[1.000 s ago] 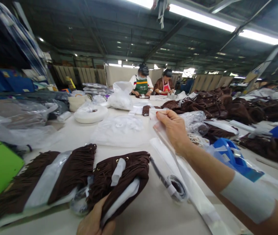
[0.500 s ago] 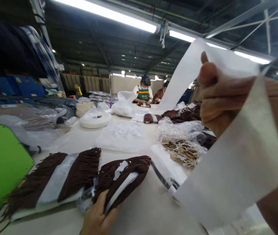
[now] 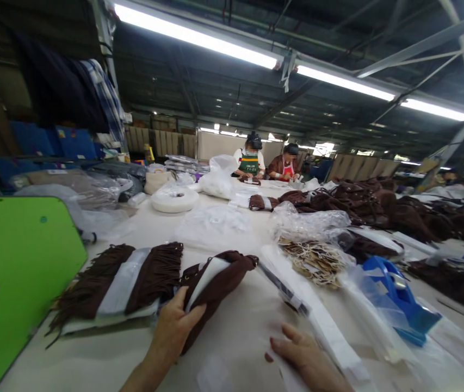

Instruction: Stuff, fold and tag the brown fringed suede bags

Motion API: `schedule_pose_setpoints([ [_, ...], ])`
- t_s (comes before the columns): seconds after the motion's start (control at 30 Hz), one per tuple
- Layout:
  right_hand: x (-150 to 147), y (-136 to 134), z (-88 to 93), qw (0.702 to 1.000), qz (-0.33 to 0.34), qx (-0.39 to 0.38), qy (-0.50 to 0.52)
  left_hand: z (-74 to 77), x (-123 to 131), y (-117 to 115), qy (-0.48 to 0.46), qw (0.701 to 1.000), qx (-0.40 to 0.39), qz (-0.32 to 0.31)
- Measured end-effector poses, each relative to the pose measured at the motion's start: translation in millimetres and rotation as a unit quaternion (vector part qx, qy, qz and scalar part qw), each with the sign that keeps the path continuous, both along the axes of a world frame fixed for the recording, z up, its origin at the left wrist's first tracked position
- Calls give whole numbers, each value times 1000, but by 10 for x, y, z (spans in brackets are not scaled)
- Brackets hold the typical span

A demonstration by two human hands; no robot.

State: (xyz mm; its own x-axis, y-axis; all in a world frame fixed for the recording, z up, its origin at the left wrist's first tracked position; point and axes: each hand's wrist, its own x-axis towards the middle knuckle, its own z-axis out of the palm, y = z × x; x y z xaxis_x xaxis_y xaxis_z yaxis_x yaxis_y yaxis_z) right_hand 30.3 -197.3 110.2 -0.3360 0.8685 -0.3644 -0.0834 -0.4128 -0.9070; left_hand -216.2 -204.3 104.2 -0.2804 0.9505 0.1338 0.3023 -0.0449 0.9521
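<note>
My left hand (image 3: 174, 321) grips the near edge of a folded brown suede-like piece (image 3: 224, 280), with the thumb on top. The piece is tilted up off the table; a white paper strip (image 3: 207, 277) lies in its fold and a small gold ring shows near its edge. To the right, my right hand (image 3: 303, 354) hovers low over the table with fingers apart, nothing seen in them, a little blurred. A pale, blurred sheet (image 3: 213, 374) lies between the hands. Left of my left hand lies a brown fringed piece (image 3: 156, 277) wrapped by a white band (image 3: 123, 283).
A green board (image 3: 23, 272) stands at the left edge. On the right are a blue tape dispenser (image 3: 398, 299), long white strips (image 3: 329, 332) and tags with white strings (image 3: 311, 261). Farther back are a white roll (image 3: 174, 198), plastic bags, brown goods (image 3: 358, 198) and two people at work.
My right hand has come down from high on the right, where it held up a wide white paper strip, to the table. The brown piece in my left hand has turned slightly.
</note>
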Motion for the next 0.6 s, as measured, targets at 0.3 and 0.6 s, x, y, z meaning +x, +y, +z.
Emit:
schedule_pose_setpoints([
  [0.3, -438, 740, -610, 991, -21, -24, -129, 103, -131, 78, -172, 985, -2, 17],
  [0.6, -1078, 1532, -495, 981, -8, 133, -144, 267, -260, -107, -149, 979, -7, 137],
])
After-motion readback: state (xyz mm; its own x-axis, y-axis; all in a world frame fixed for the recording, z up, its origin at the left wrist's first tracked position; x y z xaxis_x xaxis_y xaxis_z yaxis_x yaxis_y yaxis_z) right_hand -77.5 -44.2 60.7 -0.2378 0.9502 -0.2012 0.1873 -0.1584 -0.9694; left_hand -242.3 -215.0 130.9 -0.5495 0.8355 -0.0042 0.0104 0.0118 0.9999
